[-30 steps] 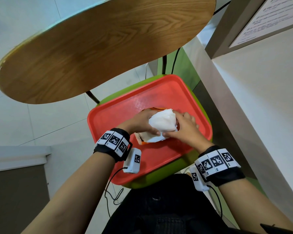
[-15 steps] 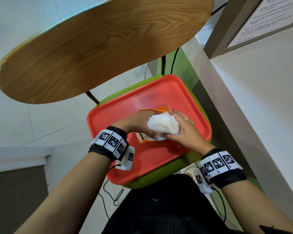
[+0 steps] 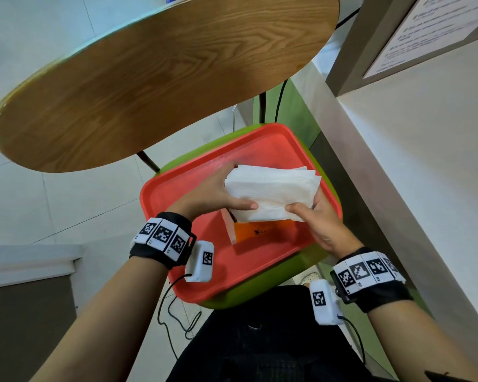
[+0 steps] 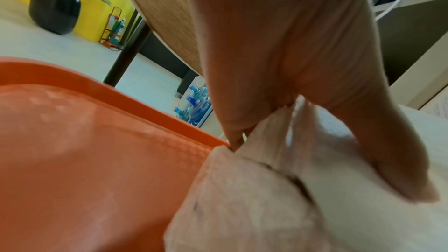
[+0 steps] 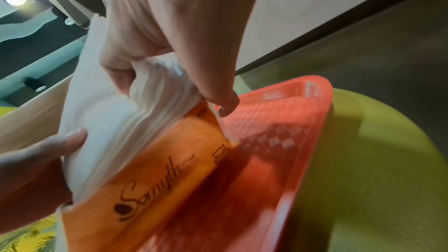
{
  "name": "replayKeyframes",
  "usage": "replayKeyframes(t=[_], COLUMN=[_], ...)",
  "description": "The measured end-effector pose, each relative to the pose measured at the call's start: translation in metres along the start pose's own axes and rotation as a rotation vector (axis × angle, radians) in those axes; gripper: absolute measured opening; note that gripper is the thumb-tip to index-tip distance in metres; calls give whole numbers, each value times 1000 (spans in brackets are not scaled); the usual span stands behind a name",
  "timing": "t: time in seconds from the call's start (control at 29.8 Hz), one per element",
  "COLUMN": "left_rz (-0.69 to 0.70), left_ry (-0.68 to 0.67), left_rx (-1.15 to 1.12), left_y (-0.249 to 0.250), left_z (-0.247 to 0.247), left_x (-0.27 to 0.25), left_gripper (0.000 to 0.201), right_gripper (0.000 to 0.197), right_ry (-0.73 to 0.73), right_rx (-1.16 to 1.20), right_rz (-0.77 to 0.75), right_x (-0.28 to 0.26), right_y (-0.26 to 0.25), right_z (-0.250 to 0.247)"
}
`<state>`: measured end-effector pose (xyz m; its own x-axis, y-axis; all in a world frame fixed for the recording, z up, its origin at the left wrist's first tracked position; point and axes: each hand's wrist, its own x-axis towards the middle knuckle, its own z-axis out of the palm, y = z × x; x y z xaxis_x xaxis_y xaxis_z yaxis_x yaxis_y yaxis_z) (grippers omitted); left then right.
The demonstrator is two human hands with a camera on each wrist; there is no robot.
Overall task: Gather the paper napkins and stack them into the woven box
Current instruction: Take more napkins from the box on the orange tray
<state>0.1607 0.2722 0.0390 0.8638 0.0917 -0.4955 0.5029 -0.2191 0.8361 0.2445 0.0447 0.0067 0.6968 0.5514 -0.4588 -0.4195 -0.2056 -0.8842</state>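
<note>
Right now your left hand (image 3: 213, 194) and right hand (image 3: 319, 219) each clamp an end of the napkins (image 3: 271, 193), held half-sunk in the orange box (image 3: 262, 230) on the red tray (image 3: 177, 188). Soft, light, layered paper, so it likely splays; pinch the short edges, thumbs on top.

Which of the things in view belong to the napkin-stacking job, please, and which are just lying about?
Part of the job:
- stack of napkins, gripped by the left hand and the right hand
- orange box beneath it

Just there:
- red tray
- green stool
- wooden table
- potted plant
- water bottles
</note>
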Motion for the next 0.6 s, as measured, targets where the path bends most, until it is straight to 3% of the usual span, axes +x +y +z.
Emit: replayKeyframes(t=[0.24,0.37,0.47,0.6], left_rz=[50,61,88,109], left_ry=[150,181,184,211], left_rx=[18,-50,-123,-157], left_y=[-12,-14,-10,-5], left_z=[15,22,28,34], left_x=[-15,-28,-37,-44], left_gripper=[76,75,70,66], right_gripper=[62,57,50,54], right_ry=[-58,-111,-118,-75], right_rx=[-86,-207,-202,-161], right_rz=[-42,-87,-111,-134], right_x=[-9,-19,-27,-37], right_y=[-2,-10,-13,-14], right_z=[-5,-9,-11,-9])
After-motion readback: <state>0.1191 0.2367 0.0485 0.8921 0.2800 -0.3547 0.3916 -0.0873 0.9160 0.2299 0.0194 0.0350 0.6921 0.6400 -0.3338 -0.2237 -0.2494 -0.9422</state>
